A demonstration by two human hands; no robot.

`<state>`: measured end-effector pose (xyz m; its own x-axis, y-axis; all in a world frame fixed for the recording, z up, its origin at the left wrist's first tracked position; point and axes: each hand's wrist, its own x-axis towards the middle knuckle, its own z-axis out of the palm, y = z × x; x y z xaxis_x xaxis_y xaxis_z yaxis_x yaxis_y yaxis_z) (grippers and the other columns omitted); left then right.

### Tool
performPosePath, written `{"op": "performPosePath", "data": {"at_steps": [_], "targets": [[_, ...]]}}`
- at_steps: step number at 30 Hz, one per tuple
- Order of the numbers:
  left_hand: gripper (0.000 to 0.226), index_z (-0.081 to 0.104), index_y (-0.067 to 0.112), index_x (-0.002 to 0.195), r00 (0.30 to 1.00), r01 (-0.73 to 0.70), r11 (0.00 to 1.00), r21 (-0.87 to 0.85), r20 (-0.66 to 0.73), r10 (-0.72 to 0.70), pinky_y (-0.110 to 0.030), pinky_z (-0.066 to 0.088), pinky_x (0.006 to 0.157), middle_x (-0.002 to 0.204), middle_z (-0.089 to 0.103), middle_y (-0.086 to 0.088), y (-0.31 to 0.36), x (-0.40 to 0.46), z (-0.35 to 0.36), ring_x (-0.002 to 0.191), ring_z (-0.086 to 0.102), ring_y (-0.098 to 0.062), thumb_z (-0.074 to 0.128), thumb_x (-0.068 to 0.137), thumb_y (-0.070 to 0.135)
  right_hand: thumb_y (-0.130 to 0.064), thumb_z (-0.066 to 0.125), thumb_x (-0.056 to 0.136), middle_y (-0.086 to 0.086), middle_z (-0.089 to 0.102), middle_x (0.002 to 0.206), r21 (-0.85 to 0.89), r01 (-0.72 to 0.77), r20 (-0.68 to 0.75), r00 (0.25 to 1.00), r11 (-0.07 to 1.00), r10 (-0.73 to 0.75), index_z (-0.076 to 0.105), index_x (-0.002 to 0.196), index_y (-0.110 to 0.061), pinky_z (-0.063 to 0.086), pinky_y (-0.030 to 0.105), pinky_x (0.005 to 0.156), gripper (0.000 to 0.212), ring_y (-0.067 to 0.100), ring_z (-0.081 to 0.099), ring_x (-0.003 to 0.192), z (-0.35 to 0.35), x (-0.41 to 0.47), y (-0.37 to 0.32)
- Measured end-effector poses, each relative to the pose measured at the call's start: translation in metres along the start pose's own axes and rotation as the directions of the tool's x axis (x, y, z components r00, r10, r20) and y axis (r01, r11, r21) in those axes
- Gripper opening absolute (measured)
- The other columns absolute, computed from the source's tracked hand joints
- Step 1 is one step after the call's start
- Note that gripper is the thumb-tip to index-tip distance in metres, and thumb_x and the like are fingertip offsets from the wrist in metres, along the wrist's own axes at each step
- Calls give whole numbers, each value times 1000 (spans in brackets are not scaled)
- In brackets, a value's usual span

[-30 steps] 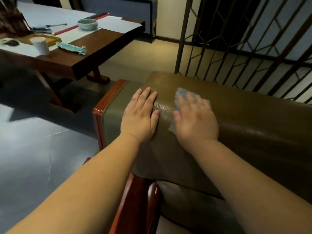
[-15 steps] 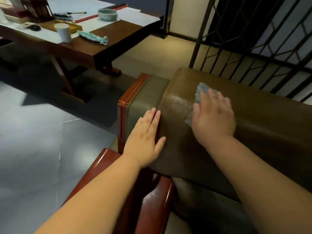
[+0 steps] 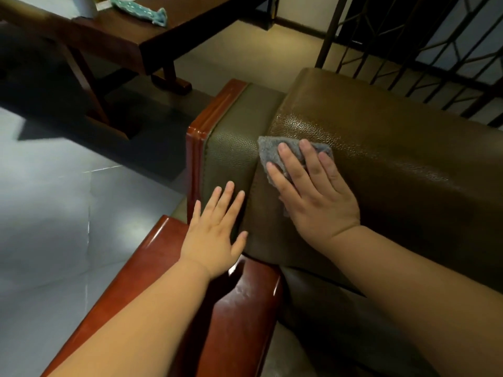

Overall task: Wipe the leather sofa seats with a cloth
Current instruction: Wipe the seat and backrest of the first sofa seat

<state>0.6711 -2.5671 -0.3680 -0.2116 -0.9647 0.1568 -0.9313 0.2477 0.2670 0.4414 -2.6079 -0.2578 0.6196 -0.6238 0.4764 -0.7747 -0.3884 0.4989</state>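
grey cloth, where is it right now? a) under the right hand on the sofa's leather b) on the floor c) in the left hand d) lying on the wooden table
a: the right hand presses the grey cloth flat on the sofa's leather, while the left hand holds nothing.

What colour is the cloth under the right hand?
Grey; the cloth shows clearly in the head view, under the right hand.
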Motion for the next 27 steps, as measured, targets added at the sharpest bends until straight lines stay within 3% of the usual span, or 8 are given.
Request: {"op": "performPosePath", "data": {"at_steps": [6, 11, 15, 18, 20, 22, 25, 27], "targets": [[96, 3, 20, 168, 996, 8, 999, 31, -89, -5, -68, 21, 125, 176, -7, -7, -4, 9, 49, 162, -9, -28, 45, 91, 59, -27, 30, 105, 18, 1, 172, -37, 240, 162, 959, 970, -231, 11, 165, -6, -13, 49, 128, 66, 39, -4, 159, 45, -29, -64], [103, -15, 12, 163, 992, 125, 991, 45, 1, -125, -62, 20, 127, 169, -35, -7, 9, -17, 89, 160, -20, -31, 37, 93, 68, -33, 13, 106, 25, -44, 156, -58, 589, 506, 714, 806, -485, -30, 155, 0, -37, 52, 111, 72, 42, -47, 141, 43, -79, -74], [104, -20, 15, 162, 976, 217, 976, 0, 26, -217, -61, 15, 128, 166, -41, -4, 20, -37, 120, 159, -24, -30, 30, 93, 75, -19, 36, 109, 20, 12, 171, 61, 229, 13, 973, 972, -230, 19, 163, -3, -4, 47, 129, 59, 36, 4, 158, 27, -41, -33], [106, -27, 16, 159, 974, 219, 975, 28, 52, -221, -58, 11, 129, 162, -46, -4, 22, -36, 123, 158, -26, -30, 28, 93, 79, -27, 38, 112, 17, 15, 171, 33, 40, -7, 999, 999, -40, 22, 164, -8, -5, 46, 129, 57, 37, 8, 159, 22, -21, -23], [108, -26, 16, 160, 977, 212, 977, 26, 13, -212, -60, 12, 128, 167, -38, -5, 19, -35, 120, 160, -22, -30, 33, 91, 76, -25, 38, 111, 18, 14, 170, -43, 107, 22, 994, 993, -106, 25, 163, -9, -3, 48, 129, 57, 40, 10, 158, 34, -35, -46], [110, -23, 17, 161, 972, 235, 970, 57, 0, -235, -63, 12, 127, 172, -26, -6, 21, -36, 117, 162, -12, -33, 39, 87, 71, -22, 33, 106, 18, 8, 170, -57, 340, 186, 928, 939, -324, 28, 162, -7, -14, 47, 127, 58, 40, 2, 158, 52, -68, -82], [110, -18, 12, 164, 931, 363, 928, 84, 11, -365, -61, 8, 128, 173, -24, -7, 25, -42, 114, 162, -4, -37, 37, 85, 65, -30, 13, 107, 18, -31, 162, 54, 664, 529, 614, 745, -586, -7, 164, -6, -39, 48, 111, 65, 37, -39, 145, 62, -92, -98], [109, -18, 9, 163, 904, 426, 902, 66, 12, -428, -61, 8, 128, 172, -25, -10, 24, -42, 113, 162, -6, -35, 35, 85, 63, -30, 4, 103, 18, -39, 160, 41, 614, 554, 643, 788, -529, -21, 160, -7, -36, 49, 114, 66, 35, -41, 145, 53, -77, -91]]}}
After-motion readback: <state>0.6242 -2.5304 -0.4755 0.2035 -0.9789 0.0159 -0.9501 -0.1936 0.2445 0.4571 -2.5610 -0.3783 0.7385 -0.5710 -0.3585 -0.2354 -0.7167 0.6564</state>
